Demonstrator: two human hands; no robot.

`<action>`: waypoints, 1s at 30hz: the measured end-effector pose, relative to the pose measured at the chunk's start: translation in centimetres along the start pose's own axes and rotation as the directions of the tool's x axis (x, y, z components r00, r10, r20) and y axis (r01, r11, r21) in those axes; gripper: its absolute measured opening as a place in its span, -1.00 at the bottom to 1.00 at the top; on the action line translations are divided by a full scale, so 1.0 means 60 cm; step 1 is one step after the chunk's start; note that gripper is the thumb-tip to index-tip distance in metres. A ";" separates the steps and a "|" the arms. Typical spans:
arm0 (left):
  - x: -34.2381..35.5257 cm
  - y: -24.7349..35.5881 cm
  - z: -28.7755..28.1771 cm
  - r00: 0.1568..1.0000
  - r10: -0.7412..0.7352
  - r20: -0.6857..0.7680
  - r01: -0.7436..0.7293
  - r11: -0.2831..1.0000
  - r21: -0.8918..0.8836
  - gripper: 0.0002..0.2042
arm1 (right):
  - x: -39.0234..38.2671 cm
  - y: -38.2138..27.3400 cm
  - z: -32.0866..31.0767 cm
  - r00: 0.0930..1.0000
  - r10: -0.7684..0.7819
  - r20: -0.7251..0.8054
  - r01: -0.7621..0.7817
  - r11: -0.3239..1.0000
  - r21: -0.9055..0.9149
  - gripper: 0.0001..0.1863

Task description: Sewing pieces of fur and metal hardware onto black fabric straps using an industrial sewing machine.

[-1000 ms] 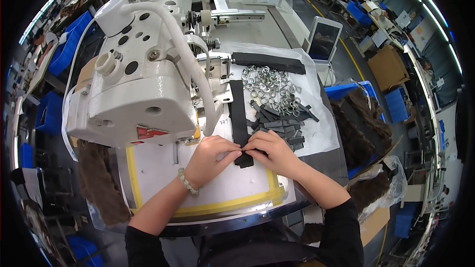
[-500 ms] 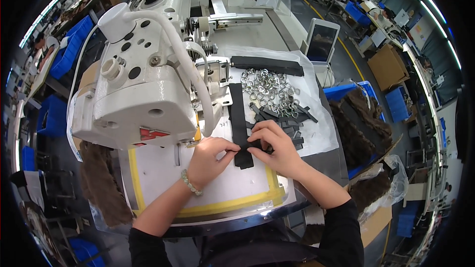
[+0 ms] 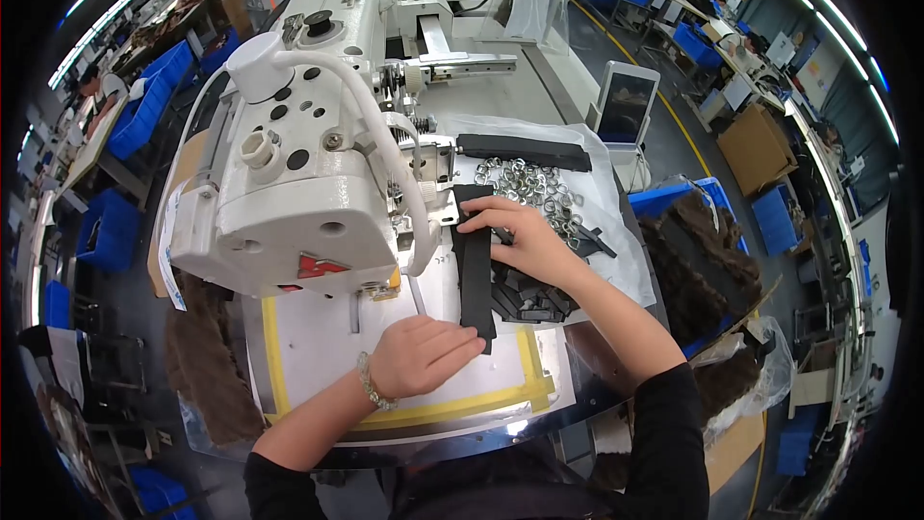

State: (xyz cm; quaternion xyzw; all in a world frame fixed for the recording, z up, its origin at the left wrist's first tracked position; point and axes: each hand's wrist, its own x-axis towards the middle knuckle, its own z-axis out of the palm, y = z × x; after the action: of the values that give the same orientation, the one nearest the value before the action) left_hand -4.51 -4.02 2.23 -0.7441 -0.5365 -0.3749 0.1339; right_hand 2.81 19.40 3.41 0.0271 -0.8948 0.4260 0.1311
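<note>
A long black fabric strip (image 3: 475,294) lies vertically beside the white sewing machine (image 3: 274,212). My left hand (image 3: 426,356) rests at its lower end, fingers extended, fingertips touching it. My right hand (image 3: 520,239) is on the strip's upper part, with fingers spread across it and the thumb near its right edge. To the right, a pile of silver metal rings (image 3: 527,183) and short black pieces (image 3: 529,299) lie on white sheeting (image 3: 621,241). Another black strip (image 3: 525,150) lies across the back of the pile.
A handheld screen device (image 3: 626,101) stands behind the sheeting. Brown fur pieces (image 3: 698,260) fill a blue bin (image 3: 650,200) at right; more fur (image 3: 207,376) lies at left. Yellow tape (image 3: 346,413) borders the worktop. Other workstations (image 3: 106,125) line both sides.
My hands have separated from their pinch near the strip's lower end: my right moved up along it, my left slightly down, its fingers straightened. The whole view has shifted slightly.
</note>
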 end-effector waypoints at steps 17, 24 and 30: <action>-0.082 0.015 -0.040 0.995 -0.090 0.031 0.087 0.992 0.088 -0.77 | -0.045 -0.070 0.056 0.997 0.052 0.050 -0.042 0.979 -0.200 -0.46; -0.099 0.020 -0.036 0.989 -0.128 -0.076 0.132 0.990 0.045 -0.80 | -0.095 -0.125 0.152 0.974 -0.144 0.174 0.186 0.950 -0.253 -0.48; -0.102 0.020 -0.043 0.994 -0.073 -0.085 0.082 0.990 0.113 -0.81 | -0.079 -0.092 0.160 0.975 -0.214 0.054 0.221 0.931 -0.290 -0.54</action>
State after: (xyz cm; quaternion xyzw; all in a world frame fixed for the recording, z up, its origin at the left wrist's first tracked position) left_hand -5.36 -10.32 -0.04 -0.6978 -0.5802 -0.3777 0.1837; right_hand 6.24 8.18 0.58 0.1106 -0.9410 0.2705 0.1707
